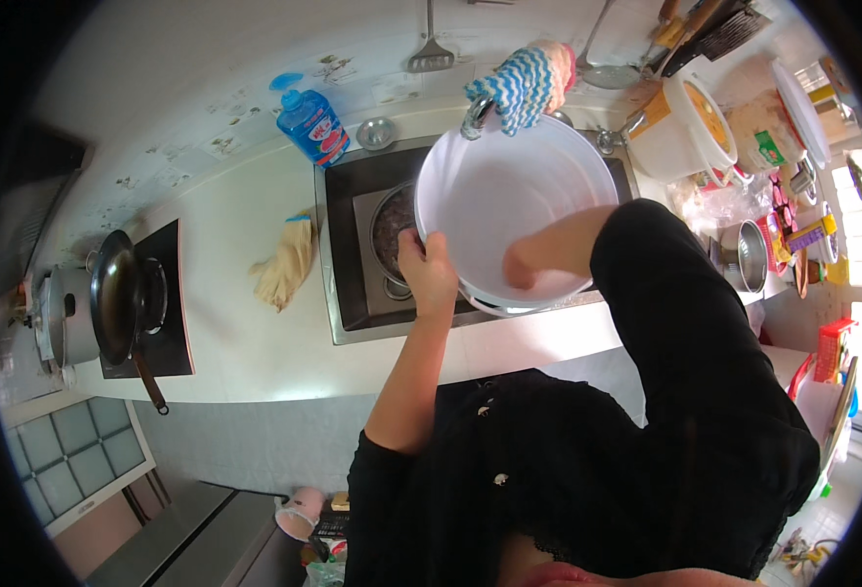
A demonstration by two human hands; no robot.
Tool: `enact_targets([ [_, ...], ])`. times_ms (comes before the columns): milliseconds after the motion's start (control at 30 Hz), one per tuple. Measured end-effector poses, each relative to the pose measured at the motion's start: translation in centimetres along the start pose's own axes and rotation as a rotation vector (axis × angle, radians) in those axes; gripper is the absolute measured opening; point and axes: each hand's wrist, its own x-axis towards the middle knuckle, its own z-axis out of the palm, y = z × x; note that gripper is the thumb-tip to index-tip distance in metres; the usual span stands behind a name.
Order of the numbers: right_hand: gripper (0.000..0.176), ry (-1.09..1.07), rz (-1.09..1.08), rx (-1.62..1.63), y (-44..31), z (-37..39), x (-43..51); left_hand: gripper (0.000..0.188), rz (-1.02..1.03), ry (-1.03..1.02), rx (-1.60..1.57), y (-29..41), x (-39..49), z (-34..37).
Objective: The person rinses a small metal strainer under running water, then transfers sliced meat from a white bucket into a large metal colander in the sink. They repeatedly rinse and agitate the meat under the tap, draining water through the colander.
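A large white plastic basin (504, 183) is tilted over the right part of the stainless steel sink (339, 220). My left hand (431, 268) grips its near-left rim, thumb on the rim and fingers partly hidden. My right hand (522, 265) reaches down inside the basin, near its lower wall. The fingers there are curled or hidden, so I cannot tell whether they hold anything. Left of the basin, partly covered by it, a round metal pot (390, 242) with dark contents stands in the sink. The chrome faucet (477, 117) overhangs the basin's far rim.
A striped cloth (526, 81) drapes over the faucet. Blue dish soap (313, 125) and a small bowl (376, 133) stand behind the sink. A pale glove (284, 260) lies on the counter (236, 293). At left is a wok (115, 293); white buckets (665, 136) crowd the right.
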Motion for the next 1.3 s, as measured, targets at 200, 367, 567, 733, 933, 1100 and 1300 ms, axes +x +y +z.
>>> enact_targets([
  [200,0.041,0.452,-0.092,0.05,6.8,-5.0,-3.2,0.025,0.129,-0.078,0.07,0.0,0.7,0.1],
  [367,0.044,-0.102,0.243,0.029,9.5,-0.4,-9.6,0.024,0.03,-0.016,-0.014,0.0,1.2,-0.5],
  [567,0.042,-0.095,-0.171,0.165,-1.4,1.3,-3.2,0.024,0.041,-0.045,-0.034,-0.1,1.0,-0.1],
  [733,0.04,0.041,0.311,-0.407,1.8,-0.8,0.4,0.025,0.083,-0.074,0.008,0.1,0.5,0.3],
  [933,0.028,0.063,0.315,-0.248,2.1,1.5,-0.6,0.024,0.012,-0.076,-0.035,-0.3,-0.1,-0.5],
  [1100,0.021,0.124,-0.129,0.226,-2.4,-1.1,2.6,0.025,0.028,-0.072,-0.035,-0.3,0.3,-0.8],
  [1300,0.021,0.29,0.473,-0.093,2.8,-1.7,1.8,0.024,0.024,-0.089,-0.021,-0.2,0.3,-1.2],
])
